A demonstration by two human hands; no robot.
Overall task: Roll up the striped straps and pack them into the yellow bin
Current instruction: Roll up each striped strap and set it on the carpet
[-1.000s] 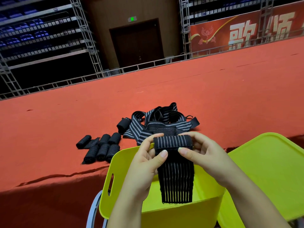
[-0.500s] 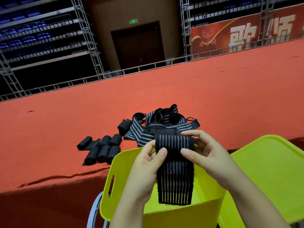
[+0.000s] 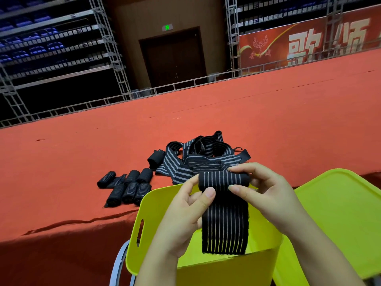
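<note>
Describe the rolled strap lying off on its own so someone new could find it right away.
On the red tablecloth, look just left of the loose tangle of striped straps. A single rolled strap lies there against the tangle's left edge. Unlike the cluster of finished rolls nearer the table's front, it lies alone and looks plain black.

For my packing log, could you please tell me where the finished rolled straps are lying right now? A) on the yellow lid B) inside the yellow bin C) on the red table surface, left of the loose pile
C: the rolled straps lie clustered on the red table, left of the loose pile.
</note>
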